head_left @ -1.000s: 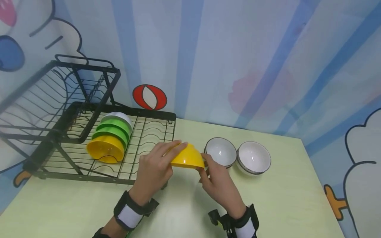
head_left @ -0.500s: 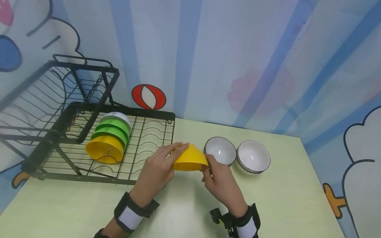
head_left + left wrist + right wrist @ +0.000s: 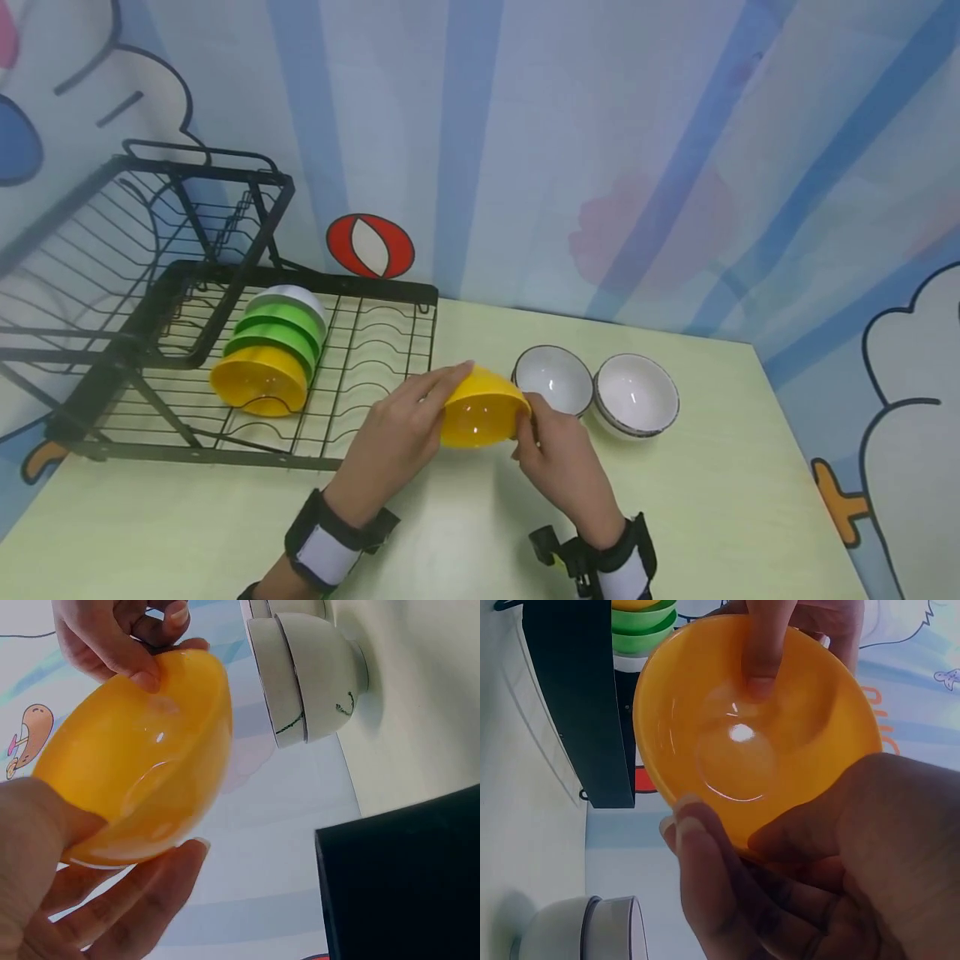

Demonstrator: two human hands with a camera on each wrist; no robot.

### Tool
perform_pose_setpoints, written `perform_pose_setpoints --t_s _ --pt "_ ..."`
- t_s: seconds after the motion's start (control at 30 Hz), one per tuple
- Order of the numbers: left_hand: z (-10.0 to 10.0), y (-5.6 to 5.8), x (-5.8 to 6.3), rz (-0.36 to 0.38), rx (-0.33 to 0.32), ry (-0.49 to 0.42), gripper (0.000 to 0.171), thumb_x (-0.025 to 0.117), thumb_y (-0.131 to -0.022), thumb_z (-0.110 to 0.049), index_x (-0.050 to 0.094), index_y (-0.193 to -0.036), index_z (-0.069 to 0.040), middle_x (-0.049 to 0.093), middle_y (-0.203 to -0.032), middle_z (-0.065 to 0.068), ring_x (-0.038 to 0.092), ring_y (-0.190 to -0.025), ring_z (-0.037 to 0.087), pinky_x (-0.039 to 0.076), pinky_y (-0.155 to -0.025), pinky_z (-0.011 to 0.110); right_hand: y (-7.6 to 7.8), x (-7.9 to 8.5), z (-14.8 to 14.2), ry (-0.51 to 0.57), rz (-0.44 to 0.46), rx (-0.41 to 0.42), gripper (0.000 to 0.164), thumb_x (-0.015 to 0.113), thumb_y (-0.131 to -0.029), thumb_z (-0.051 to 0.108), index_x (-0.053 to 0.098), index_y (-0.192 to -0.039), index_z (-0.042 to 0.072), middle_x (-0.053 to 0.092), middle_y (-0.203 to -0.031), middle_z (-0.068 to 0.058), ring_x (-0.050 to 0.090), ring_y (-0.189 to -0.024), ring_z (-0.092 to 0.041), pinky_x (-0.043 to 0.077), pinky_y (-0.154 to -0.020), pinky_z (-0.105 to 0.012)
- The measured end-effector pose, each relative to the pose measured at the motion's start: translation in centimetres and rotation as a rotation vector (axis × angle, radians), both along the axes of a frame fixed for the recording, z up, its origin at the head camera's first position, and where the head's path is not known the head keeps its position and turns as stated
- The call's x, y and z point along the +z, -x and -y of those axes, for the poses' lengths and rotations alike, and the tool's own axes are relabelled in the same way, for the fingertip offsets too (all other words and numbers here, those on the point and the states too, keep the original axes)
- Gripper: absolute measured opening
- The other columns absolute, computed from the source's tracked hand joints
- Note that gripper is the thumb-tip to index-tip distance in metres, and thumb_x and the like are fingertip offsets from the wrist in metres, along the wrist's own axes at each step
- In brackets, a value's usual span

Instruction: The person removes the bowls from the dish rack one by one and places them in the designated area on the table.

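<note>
A yellow bowl (image 3: 480,412) is held in the air between both hands, tilted so that its inside faces the person. My left hand (image 3: 397,433) grips its left side, the thumb inside and fingers behind the wall, as the left wrist view shows. On the opposite rim my right hand (image 3: 558,454) pinches the bowl, thumb inside and fingers outside. In the right wrist view the inside of the yellow bowl (image 3: 742,761) is smooth and bare. Left of the hands, a row of bowls leans in the rack: a yellow bowl (image 3: 258,382), green bowls (image 3: 273,329) and a white bowl (image 3: 296,295).
The black wire dish rack (image 3: 378,287) has a raised upper tier on its left. White bowls with dark rims stand in two nested stacks, a left stack (image 3: 552,379) and a right stack (image 3: 637,396). Behind the pale table (image 3: 720,500) rises a printed backdrop (image 3: 525,167).
The held yellow bowl has tipped so its inside now faces the person. Both hands have shifted slightly right and stay on it.
</note>
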State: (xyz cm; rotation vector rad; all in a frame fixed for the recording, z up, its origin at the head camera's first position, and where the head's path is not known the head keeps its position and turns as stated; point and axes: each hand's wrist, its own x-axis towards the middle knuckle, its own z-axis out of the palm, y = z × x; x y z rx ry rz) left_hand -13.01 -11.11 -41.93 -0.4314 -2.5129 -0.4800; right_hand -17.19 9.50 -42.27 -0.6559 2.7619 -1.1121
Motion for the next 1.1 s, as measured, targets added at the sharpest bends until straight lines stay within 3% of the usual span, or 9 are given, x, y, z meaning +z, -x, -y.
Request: perform_pose_setpoints --t_s 0.17,0.3,0.57,0.7,1.1 --pt "-0.09 0.36 -0.19 0.043 0.009 0.016 0.054 0.07 -0.089 -0.007 0.055 -0.14 -0.012 0.071 -0.12 0.008 0.073 -0.103 0.023 0.062 -0.081 0.032 0.26 -0.1 -0.23 0.002 -0.021 -0.016 0.013 0.051 -0.1 0.01 0.061 -0.105 0.005 0.066 -0.073 -0.001 0.057 -0.057 -0.004 0.047 -0.047 -0.018" --pt "-0.27 0.36 -0.39 0.069 0.031 0.054 0.052 0.067 -0.093 -0.018 0.053 -0.142 -0.014 0.07 -0.124 0.006 0.073 -0.104 0.022 0.062 -0.067 0.029 0.31 -0.1 -0.45 -0.011 0.01 -0.04 0.013 0.05 -0.101 0.013 0.059 -0.098 0.005 0.063 -0.069 -0.001 0.055 -0.055 -0.006 0.045 -0.046 -0.019" --pt "-0.23 0.49 -0.52 0.066 0.051 0.083 0.051 0.067 -0.093 -0.026 0.054 -0.141 -0.014 0.07 -0.124 0.004 0.073 -0.096 0.02 0.051 -0.05 0.018 0.5 -0.1 -0.85 -0.072 -0.01 -0.073 0.015 0.051 -0.1 0.015 0.058 -0.09 0.006 0.049 -0.06 0.002 0.041 -0.047 -0.009 0.031 -0.044 -0.018" --pt "-0.14 0.55 -0.63 0.077 0.055 0.091 0.05 0.065 -0.095 -0.029 0.054 -0.141 -0.015 0.071 -0.123 0.004 0.073 -0.094 0.019 0.048 -0.049 0.016 0.65 -0.21 -0.91 -0.107 -0.025 -0.095 0.018 0.052 -0.099 0.016 0.057 -0.084 0.008 0.045 -0.057 0.003 0.037 -0.046 -0.009 0.027 -0.044 -0.018" --pt "0.01 0.65 -0.97 0.055 0.048 0.118 0.046 0.065 -0.094 -0.027 0.058 -0.138 -0.015 0.073 -0.119 0.003 0.073 -0.098 0.019 0.055 -0.054 0.021 0.94 -0.7 -0.94 -0.149 -0.03 -0.106 0.025 0.052 -0.099 0.019 0.055 -0.075 0.011 0.045 -0.054 0.004 0.038 -0.045 -0.01 0.029 -0.043 -0.019"
